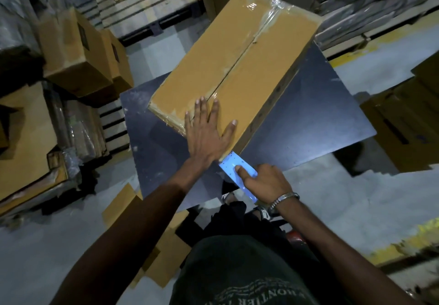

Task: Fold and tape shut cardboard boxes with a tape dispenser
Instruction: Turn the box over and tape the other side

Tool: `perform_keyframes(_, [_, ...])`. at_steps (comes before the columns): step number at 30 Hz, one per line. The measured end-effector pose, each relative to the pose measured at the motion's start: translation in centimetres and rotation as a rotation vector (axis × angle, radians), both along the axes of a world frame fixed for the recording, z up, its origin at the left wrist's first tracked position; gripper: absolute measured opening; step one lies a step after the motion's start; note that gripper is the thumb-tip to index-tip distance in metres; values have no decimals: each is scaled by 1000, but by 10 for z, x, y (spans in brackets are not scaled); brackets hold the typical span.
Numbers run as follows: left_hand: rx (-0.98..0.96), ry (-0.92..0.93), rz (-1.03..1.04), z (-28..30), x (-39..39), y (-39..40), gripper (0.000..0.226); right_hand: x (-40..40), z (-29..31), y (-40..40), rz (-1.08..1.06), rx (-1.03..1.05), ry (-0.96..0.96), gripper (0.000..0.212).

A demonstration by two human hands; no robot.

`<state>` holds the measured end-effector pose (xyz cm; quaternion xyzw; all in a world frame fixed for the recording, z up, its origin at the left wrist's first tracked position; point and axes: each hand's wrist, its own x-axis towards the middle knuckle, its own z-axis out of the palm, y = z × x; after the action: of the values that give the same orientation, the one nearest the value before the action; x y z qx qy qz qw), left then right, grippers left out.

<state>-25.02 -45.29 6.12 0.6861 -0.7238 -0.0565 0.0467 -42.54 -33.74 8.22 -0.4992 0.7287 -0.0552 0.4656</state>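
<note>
Cardboard box (234, 67) sits on the dark table (316, 124), left hand (206, 131) pressed flat and open on top, right hand (266, 181) gripping the blue tape dispenser (231, 162) at its near corner.

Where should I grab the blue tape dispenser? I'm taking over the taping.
Grip the tape dispenser by its long flat body, coming from the near end, as the right hand does. Its far end sits against the box corner, beside the left hand, so only the near side is free.
</note>
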Motion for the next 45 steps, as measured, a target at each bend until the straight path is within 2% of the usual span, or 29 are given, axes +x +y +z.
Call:
perform_keyframes(3, [9, 4, 3, 0, -4, 3, 87, -9, -7, -8, -147, 133, -230, 63])
perform_keyframes(6, [10, 22, 3, 3, -1, 1, 85, -23, -11, -13, -222, 226, -379, 70])
perform_keyframes(9, [6, 29, 1, 4, 0, 1, 83, -47, -13, -14, -293, 297, -407, 48])
perform_keyframes(11, [18, 22, 11, 4, 0, 1, 82, -71, -21, -15, -351, 250, -313, 49])
perform_keyframes(14, [19, 16, 16, 4, -1, 1, 81, -103, -42, -27, -298, 62, 58, 57])
perform_keyframes(17, [0, 17, 17, 3, -1, 1, 81, -120, -65, -48, -284, -147, 292, 54])
perform_keyframes(19, [-10, 21, 21, 2, -1, 2, 81, -128, -81, -65, -257, -255, 389, 47])
perform_keyframes(22, [-28, 43, 32, 1, -1, 2, 79, -134, -107, -82, -148, -204, 487, 41])
perform_keyframes(25, [-76, 83, 78, 2, -1, 4, 72, -135, -120, -87, -14, -161, 482, 37])
perform_keyframes(27, [-133, 167, 177, 7, -3, 10, 63, -131, -115, -88, -23, -173, 449, 34])
perform_keyframes(30, [-249, 331, 258, 9, -10, 36, 55, -121, -88, -94, -95, -374, 438, 25])
perform_keyframes(32, [-279, 339, 273, 1, -17, 53, 61, -104, -58, -104, -102, -561, 415, 17])
perform_keyframes(34, [-227, 359, 362, -11, -24, 62, 69, -76, -27, -116, -55, -731, 340, 13])
perform_keyframes(36, [-214, 499, 460, -18, -33, 63, 73, -44, -6, -126, -27, -844, 284, 13])
perform_keyframes(37, [-247, 643, 508, -21, -37, 61, 74, -30, 1, -131, -50, -878, 277, 16])
perform_keyframes(40, [-406, 1048, 633, -22, -47, 54, 72, -8, -2, -135, -143, -934, 359, 21])
perform_keyframes(43, [-499, 1164, 684, -29, -57, 48, 70, -1, -24, -122, -77, -893, 424, 35])
perform_keyframes(45, [-446, 1205, 744, -34, -64, 44, 71, 4, -35, -114, -25, -818, 411, 50])
